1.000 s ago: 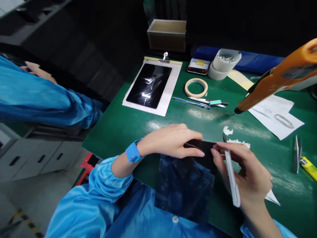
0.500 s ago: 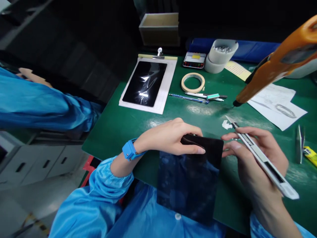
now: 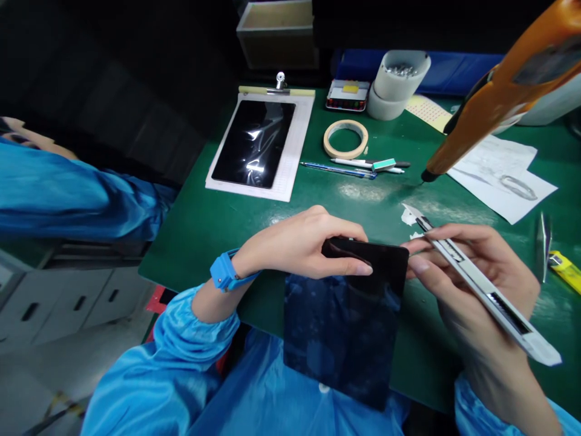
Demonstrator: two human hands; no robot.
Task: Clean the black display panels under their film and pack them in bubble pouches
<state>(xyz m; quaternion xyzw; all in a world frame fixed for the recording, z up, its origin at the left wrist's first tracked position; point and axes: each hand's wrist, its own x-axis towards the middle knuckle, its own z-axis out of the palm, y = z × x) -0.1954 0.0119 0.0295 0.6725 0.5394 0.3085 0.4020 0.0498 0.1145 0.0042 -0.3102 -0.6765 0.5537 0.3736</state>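
A glossy black tablet [image 3: 345, 327] is tilted up over the table's near edge, its face reflecting my blue smock. My left hand [image 3: 313, 245] grips its top edge, thumb on the face and fingers behind. In my right hand [image 3: 481, 278] lies a silver utility knife [image 3: 483, 284], its blade out and pointing away to the upper left. The thumb and forefinger of that hand are at the tablet's top right corner; whether they pinch anything there I cannot tell. Small white scraps [image 3: 408, 216] lie just beyond the blade tip.
An orange electric screwdriver [image 3: 494, 97] hangs at the right, tip down. Behind are a second tablet [image 3: 255, 143] on a clipboard [image 3: 295, 145], a tape roll [image 3: 345, 139], pens [image 3: 338, 169] and a cup of screws [image 3: 402, 75]. Tweezers [image 3: 543, 245] and a yellow cutter [image 3: 565, 270] lie right. Another person's sleeve [image 3: 77, 188] is at left.
The view has shifted slightly, so the table items sit a little higher and further left. My right thumb and forefinger are closer to the tablet's corner. Both hands keep their holds.
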